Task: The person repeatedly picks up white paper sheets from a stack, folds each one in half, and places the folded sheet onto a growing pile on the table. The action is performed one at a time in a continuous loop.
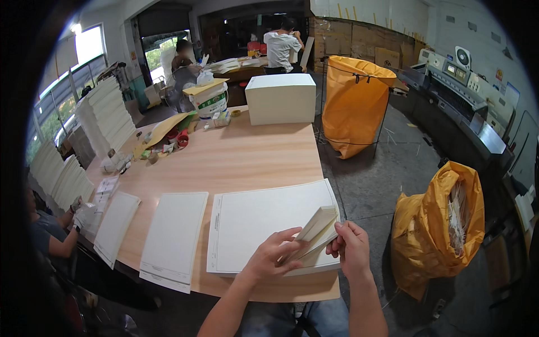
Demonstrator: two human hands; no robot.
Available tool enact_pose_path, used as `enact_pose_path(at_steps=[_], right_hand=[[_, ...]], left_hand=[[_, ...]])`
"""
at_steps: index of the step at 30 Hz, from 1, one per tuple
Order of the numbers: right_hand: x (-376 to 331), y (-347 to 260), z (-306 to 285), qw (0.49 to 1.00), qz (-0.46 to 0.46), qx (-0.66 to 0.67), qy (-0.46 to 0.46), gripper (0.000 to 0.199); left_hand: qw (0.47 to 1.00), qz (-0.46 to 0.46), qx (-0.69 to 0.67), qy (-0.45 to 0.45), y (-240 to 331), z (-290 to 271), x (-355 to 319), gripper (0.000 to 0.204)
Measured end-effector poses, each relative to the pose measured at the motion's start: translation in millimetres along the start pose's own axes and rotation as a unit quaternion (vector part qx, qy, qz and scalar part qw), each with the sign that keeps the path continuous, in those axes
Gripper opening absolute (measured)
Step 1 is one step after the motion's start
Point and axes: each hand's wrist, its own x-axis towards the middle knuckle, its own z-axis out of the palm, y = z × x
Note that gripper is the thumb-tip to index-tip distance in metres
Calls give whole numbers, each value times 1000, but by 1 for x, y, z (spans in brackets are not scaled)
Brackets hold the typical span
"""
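Observation:
A thick bundle of narrow cream paper strips is tilted up between my hands, over the right part of a stack of large white sheets. My left hand grips the bundle's left side, with the fingers bent along it. At its right edge, the thumb and fingers of my right hand are pinched on the strips. Further left on the table lie two smaller piles of printed paper, a middle pile and an outer pile.
The wooden table bears a block of white paper, a white bucket and assorted tapes and scraps. Two orange sacks stand to the right, one far, one near. A gloved person sits at left; others work behind.

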Motion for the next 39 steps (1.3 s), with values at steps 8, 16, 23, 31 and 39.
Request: enact_pose_path(at_steps=[8, 16, 23, 31, 39], right_hand=[[-34, 31, -5, 914, -257, -249, 188, 32], [-53, 73, -19, 713, -278, -631, -124, 40], [-57, 57, -7, 748, -180, -620, -157, 38], [-59, 112, -18, 709, -313, -629, -51, 28], [-39, 134, -41, 674, -413, -611, -49, 39]], left_hand=[[996, -78, -44, 5, 4, 1, -1, 58], [955, 101, 274, -57, 18, 7, -1, 54], [877, -14, 478, -43, 16, -20, -73, 53], [812, -142, 541, 167, 29, -73, -163, 23], [806, -271, 311, 425, 85, 3, -165, 15]])
